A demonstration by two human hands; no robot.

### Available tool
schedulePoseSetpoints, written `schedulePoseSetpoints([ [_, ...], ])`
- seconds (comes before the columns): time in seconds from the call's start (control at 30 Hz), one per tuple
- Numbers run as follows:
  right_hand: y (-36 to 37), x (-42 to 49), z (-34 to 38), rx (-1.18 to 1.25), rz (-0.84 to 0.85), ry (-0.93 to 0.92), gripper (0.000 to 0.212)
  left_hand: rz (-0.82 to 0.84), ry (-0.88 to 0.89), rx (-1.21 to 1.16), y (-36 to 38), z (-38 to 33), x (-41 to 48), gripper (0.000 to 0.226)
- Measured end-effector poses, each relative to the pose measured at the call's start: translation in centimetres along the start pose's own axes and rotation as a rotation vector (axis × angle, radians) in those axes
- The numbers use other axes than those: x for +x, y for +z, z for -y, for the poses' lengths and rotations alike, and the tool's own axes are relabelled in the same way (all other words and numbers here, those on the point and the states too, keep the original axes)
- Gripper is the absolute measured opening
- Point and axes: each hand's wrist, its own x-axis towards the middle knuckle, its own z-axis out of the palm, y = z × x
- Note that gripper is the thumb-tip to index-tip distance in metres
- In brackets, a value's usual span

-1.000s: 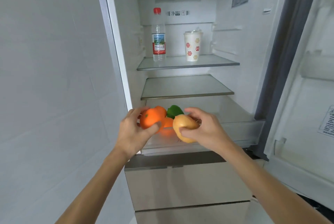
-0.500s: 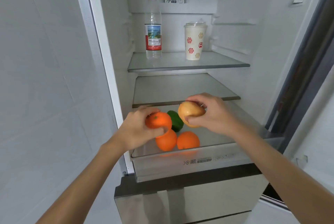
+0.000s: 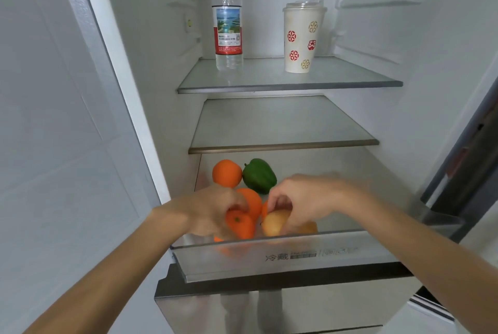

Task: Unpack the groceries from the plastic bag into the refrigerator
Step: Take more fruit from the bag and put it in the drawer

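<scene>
Clear plastic forms the front wall of the refrigerator's pulled-out drawer (image 3: 336, 255), and everything here is placed from that wall. Just behind it, left of its middle, the left hand (image 3: 210, 212) comes down from above with its fingers curled round an orange (image 3: 239, 226), whose stem dimple faces the camera. Just behind the wall near its middle, the right hand (image 3: 307, 197) pinches a yellow fruit (image 3: 272, 224) between thumb and curled fingers. This fruit looks oblong, its long axis seeming to run from the wall up and back into the palm.

Both held pieces lie below their hands and low in the drawer, almost touching one another. Whether either rests on the drawer floor cannot be told, since the wall's rim cuts across them. Judging from this, the coming move is a release. It turns on each piece being beneath its grip, so the fingers would open and lift straight up. The rounded pieces may roll once freed.

A little further behind the wall a second orange (image 3: 253, 201) sits between the two hands. Further back stand a third orange (image 3: 227, 173) and, touching it, a green pepper (image 3: 259, 176). Above and well behind the wall, the top shelf (image 3: 296, 80) carries a water bottle (image 3: 227, 29) and a paper cup (image 3: 301, 37). The plastic bag is not in view.
</scene>
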Motion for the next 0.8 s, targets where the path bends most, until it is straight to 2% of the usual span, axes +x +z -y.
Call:
schedulePoseSetpoints([
  [0.07,0.5,0.7,-0.1,-0.015,-0.028,-0.009,0.056,-0.063,-0.022,0.034,0.3,0.4,0.5,0.032],
  [0.2,1.4,1.7,-0.7,-0.129,-0.102,-0.011,0.066,-0.154,-0.113,0.102,0.7,2.0,1.2,0.067],
  [0.3,1.0,1.6,-0.8,-0.082,-0.054,-0.009,0.072,-0.155,-0.114,0.052,0.9,2.7,1.5,0.075],
  [0.4,0.1,1.2,-0.8,-0.062,-0.086,-0.016,0.075,-0.148,-0.088,0.073,0.8,3.0,1.8,0.087],
  [0.5,-0.5,1.3,-1.4,-0.134,-0.041,0.126,0.099,-0.082,-0.04,0.055,0.3,3.1,2.3,0.096],
  [0.57,-0.6,1.6,-1.9,-0.171,0.129,0.228,0.117,-0.009,-0.028,0.046,-0.1,3.0,2.6,0.097],
  [0.63,-0.4,1.7,-2.0,-0.152,0.254,0.281,0.126,0.058,-0.043,0.087,-0.4,2.8,2.6,0.093],
  [0.7,-0.2,1.6,-1.6,-0.165,0.244,0.259,0.124,0.073,-0.084,0.132,-0.4,2.8,2.6,0.09],
  [0.8,0.3,1.8,-0.9,-0.1,0.179,0.162,0.111,0.016,-0.129,0.187,-0.2,3.5,2.1,0.085],
])
